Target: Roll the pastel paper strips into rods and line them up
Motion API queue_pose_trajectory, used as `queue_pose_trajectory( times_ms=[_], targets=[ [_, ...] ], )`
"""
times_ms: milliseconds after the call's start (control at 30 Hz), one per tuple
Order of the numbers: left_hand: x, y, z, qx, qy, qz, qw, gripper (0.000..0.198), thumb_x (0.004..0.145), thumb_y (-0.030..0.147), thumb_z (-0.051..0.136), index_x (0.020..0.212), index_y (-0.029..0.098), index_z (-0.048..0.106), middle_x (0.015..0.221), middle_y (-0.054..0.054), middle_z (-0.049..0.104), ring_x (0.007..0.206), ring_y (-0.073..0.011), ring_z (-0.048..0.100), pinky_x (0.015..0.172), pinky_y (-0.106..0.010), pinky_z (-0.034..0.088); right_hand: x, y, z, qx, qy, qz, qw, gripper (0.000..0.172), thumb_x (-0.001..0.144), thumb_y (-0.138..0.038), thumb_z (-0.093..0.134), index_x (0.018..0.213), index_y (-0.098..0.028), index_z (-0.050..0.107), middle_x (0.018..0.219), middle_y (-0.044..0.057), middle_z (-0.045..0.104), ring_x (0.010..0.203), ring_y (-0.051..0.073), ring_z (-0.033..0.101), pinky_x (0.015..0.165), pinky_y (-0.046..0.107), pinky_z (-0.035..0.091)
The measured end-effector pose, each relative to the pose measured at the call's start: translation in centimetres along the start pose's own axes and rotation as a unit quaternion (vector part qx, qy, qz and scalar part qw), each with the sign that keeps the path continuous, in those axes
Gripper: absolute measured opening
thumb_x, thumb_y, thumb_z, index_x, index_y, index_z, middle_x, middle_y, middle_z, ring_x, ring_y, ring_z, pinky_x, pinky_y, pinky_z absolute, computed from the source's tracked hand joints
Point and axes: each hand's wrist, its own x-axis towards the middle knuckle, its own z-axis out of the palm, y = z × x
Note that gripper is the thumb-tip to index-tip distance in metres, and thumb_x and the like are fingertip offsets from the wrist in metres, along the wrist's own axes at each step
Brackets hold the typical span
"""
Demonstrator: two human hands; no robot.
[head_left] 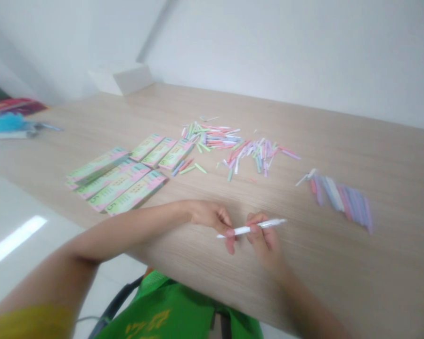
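A white pen (pixel 251 229) lies level between both my hands, just above the wooden table (pixel 374 263) near its front edge. My left hand (pixel 215 221) pinches the pen's left part with thumb and fingers. My right hand (pixel 265 238) grips the pen's middle, its clear end sticking out to the right. Both hands are closed on it.
Several pastel pen parts (pixel 233 146) lie scattered at the table's middle. A row of assembled pastel pens (pixel 342 197) lies at the right. Green and pink flat packs (pixel 120 176) sit at the left. A white box (pixel 122 77) stands at the far wall. Colourful items (pixel 10 122) rest at far left.
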Motion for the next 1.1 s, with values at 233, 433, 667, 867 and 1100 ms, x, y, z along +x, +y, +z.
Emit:
queue_pose_trajectory(
  times_ms=[233, 433, 667, 867, 1100],
  targets=[
    [0.7, 1.4, 4.4, 0.352, 0.356, -0.030, 0.865, 0.028, 0.087, 0.035, 0.056, 0.081, 0.015, 0.075, 0.072, -0.005, 0.070, 0.072, -0.0154, 0.061, 0.066, -0.023, 0.044, 0.0, 0.1, 1.4, 0.111, 0.163, 0.076, 0.977, 0.030, 0.086, -0.051, 0.052, 0.079, -0.023, 0.046, 0.057, -0.007, 0.033, 0.049, 0.008, 0.032, 0.046, 0.024, 0.026],
    [5.4, 0.7, 4.4, 0.574, 0.424, 0.015, 0.701, 0.026, 0.092, 0.024, 0.048, 0.084, 0.012, 0.070, 0.076, -0.009, 0.067, 0.088, -0.0210, 0.058, 0.070, -0.028, 0.047, 2.4, 0.3, -0.2, 0.199, 0.310, 0.118, 0.922, 0.039, 0.073, -0.057, 0.062, 0.074, -0.021, 0.047, 0.052, -0.011, 0.027, 0.045, 0.006, 0.024, 0.043, 0.023, 0.022],
    [10.5, 4.0, 5.9, 0.577, 0.423, -0.058, 0.697, 0.022, 0.091, 0.017, 0.046, 0.098, 0.012, 0.066, 0.082, -0.011, 0.067, 0.092, -0.0232, 0.060, 0.067, -0.029, 0.049, 3.9, 1.6, -2.4, 0.052, 0.368, 0.058, 0.927, 0.039, 0.075, -0.059, 0.052, 0.078, -0.021, 0.049, 0.058, -0.007, 0.042, 0.051, 0.010, 0.039, 0.049, 0.024, 0.032],
    [11.2, 5.2, 5.0, 0.484, 0.488, -0.103, 0.719, 0.078, 0.075, 0.062, 0.059, 0.131, 0.008, 0.047, 0.096, -0.018, 0.067, 0.086, -0.0278, 0.065, 0.069, -0.032, 0.049, 4.5, -0.1, -14.0, -0.334, 0.396, 0.113, 0.848, 0.040, 0.083, -0.052, 0.040, 0.080, -0.018, 0.061, 0.062, 0.001, 0.054, 0.058, 0.015, 0.048, 0.056, 0.028, 0.034],
    [7.0, 2.0, -1.8, 0.389, 0.457, -0.145, 0.786, 0.038, 0.078, 0.051, 0.056, 0.091, 0.019, 0.072, 0.088, -0.009, 0.072, 0.083, -0.0225, 0.066, 0.065, -0.026, 0.043, 0.7, -2.1, -29.9, -0.555, 0.378, 0.291, 0.682, 0.043, 0.085, -0.042, 0.042, 0.091, -0.012, 0.072, 0.077, 0.016, 0.067, 0.074, 0.026, 0.063, 0.062, 0.033, 0.041]
  ],
)
